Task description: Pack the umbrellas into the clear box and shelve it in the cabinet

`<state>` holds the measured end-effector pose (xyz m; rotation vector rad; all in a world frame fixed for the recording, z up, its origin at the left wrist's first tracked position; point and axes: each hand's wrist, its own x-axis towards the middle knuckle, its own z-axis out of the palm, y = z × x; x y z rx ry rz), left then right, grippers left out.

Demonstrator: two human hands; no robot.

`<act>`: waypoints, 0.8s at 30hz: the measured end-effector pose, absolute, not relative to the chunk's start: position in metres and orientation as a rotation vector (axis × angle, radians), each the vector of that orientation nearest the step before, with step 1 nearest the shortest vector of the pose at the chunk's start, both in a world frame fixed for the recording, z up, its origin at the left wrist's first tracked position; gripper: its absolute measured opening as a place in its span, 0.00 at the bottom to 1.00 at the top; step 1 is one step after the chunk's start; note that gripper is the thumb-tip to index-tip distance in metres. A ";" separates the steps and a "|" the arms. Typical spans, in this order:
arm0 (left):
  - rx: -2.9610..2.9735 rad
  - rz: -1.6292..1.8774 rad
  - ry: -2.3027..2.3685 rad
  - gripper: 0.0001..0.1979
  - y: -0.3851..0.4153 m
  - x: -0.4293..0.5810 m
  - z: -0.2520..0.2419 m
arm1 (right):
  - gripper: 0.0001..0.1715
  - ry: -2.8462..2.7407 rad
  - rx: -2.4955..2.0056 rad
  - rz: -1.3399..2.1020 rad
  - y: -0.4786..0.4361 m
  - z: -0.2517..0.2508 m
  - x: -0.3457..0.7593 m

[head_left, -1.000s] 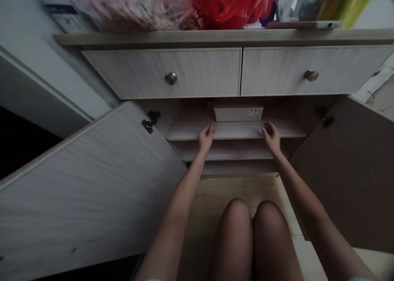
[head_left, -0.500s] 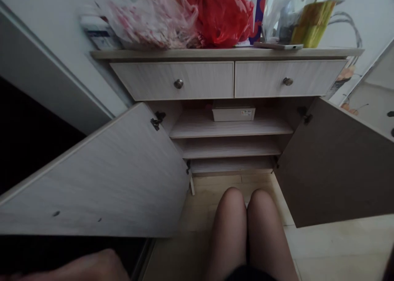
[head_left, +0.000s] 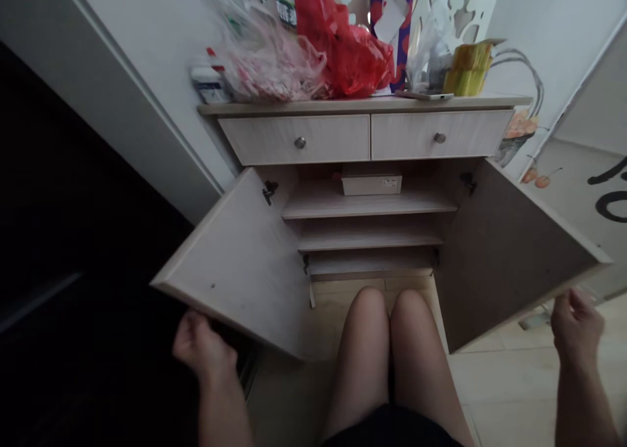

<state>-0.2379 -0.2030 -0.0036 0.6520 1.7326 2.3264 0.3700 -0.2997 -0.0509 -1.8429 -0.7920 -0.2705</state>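
A pale wood-grain cabinet has its two doors swung outward. My left hand (head_left: 203, 349), fingers curled, is at the free edge of the left cabinet door (head_left: 240, 270), reaching round to its outer face. On the other side, my right hand (head_left: 578, 319) is closed at the edge of the right cabinet door (head_left: 514, 257). What the fingertips grip on the doors' outer faces is hidden. Between the doors are shelves (head_left: 369, 204), and a light box (head_left: 371, 185) with a small label sits on the top one.
Two drawers with round knobs (head_left: 300, 143) run above the doors. Crowding the cabinet top are a red plastic bag (head_left: 353, 58), a clear bag (head_left: 279, 68), a white bottle (head_left: 209, 84) and a yellow package (head_left: 467, 68). My knees (head_left: 386, 303) are between the doors.
Both hands have come to the door edges; before, only a blurred left hand showed at the bottom left. The view has shifted, and the left door now appears smaller, its whole free edge in sight.
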 end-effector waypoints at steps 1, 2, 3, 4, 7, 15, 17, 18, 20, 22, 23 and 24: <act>0.689 2.302 1.756 0.10 -0.201 -0.233 -0.010 | 0.30 -0.834 -1.842 -0.261 -0.301 -0.051 0.366; 0.739 2.275 1.773 0.14 -0.199 -0.227 -0.017 | 0.32 -0.863 -1.819 -0.247 -0.300 -0.050 0.361; 0.795 2.249 1.779 0.17 -0.196 -0.221 -0.022 | 0.33 -0.893 -1.789 -0.234 -0.299 -0.048 0.355; 0.855 2.219 1.769 0.19 -0.193 -0.214 -0.028 | 0.34 -0.912 -1.754 -0.223 -0.296 -0.046 0.349; 0.986 2.121 1.691 0.22 -0.182 -0.191 -0.038 | 0.32 -0.970 -1.677 -0.183 -0.286 -0.040 0.329; 1.336 1.856 1.486 0.18 -0.133 -0.118 -0.032 | 0.28 -1.082 -1.535 -0.045 -0.258 -0.027 0.267; 1.404 1.814 1.455 0.17 -0.119 -0.102 -0.031 | 0.27 -1.119 -1.490 -0.011 -0.245 -0.024 0.251; 1.436 1.799 1.443 0.16 -0.112 -0.095 -0.031 | 0.26 -1.141 -1.472 0.002 -0.238 -0.023 0.243; 1.487 1.783 1.425 0.15 -0.100 -0.084 -0.031 | 0.25 -1.175 -1.439 0.007 -0.222 -0.022 0.229; 1.519 1.772 1.417 0.14 -0.089 -0.076 -0.032 | 0.23 -1.203 -1.410 0.000 -0.206 -0.020 0.216; 1.534 1.765 1.413 0.13 -0.085 -0.072 -0.032 | 0.23 -1.222 -1.399 0.003 -0.198 -0.019 0.210; 1.549 1.757 1.409 0.13 -0.081 -0.069 -0.032 | 0.23 -1.243 -1.392 0.014 -0.188 -0.018 0.204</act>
